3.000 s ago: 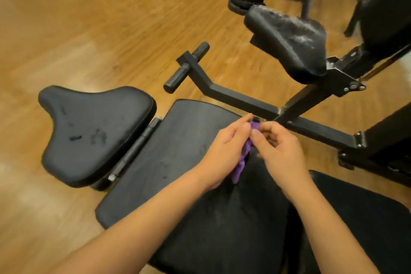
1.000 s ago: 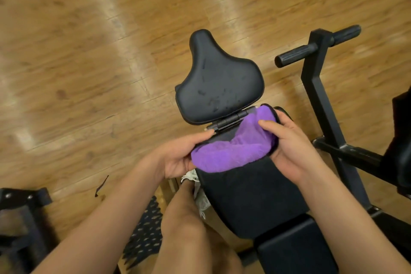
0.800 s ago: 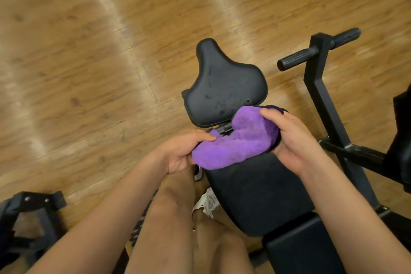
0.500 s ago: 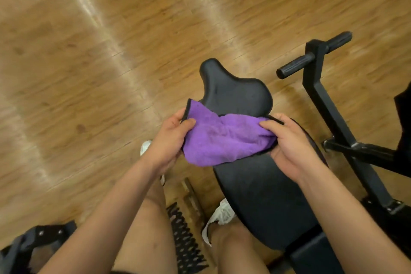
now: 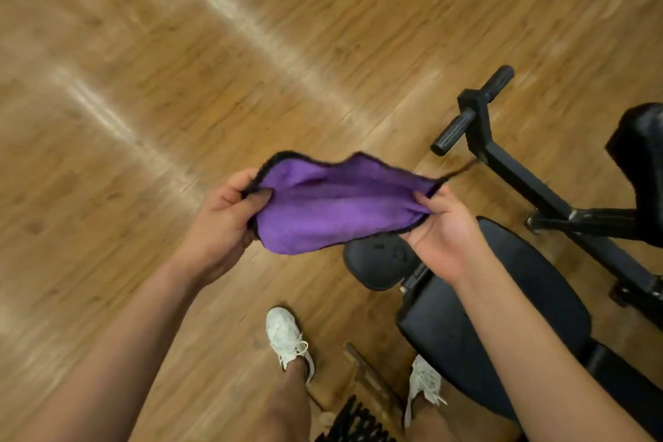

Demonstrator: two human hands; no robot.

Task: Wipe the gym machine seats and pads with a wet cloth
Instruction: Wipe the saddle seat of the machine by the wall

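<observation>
A purple cloth (image 5: 333, 204) with a black hem is stretched out in the air between both hands. My left hand (image 5: 224, 222) grips its left edge, and my right hand (image 5: 441, 226) pinches its right edge. Below the cloth sits the small black seat pad (image 5: 376, 264), partly hidden by the cloth and my right hand. The long black bench pad (image 5: 502, 316) runs from it toward the lower right, under my right forearm. Another black pad (image 5: 642, 161) shows at the right edge.
A black steel frame arm with two rubber grip handles (image 5: 473, 115) stands right of the cloth. My two white shoes (image 5: 288, 337) rest on the wooden floor (image 5: 143, 82) beside the bench. A black ribbed object (image 5: 355, 420) lies at the bottom edge.
The cloth was bunched between my hands near the bench pad; I lifted it clear of the pads and pulled it open wide. The view swung left and down toward the floor and my feet.
</observation>
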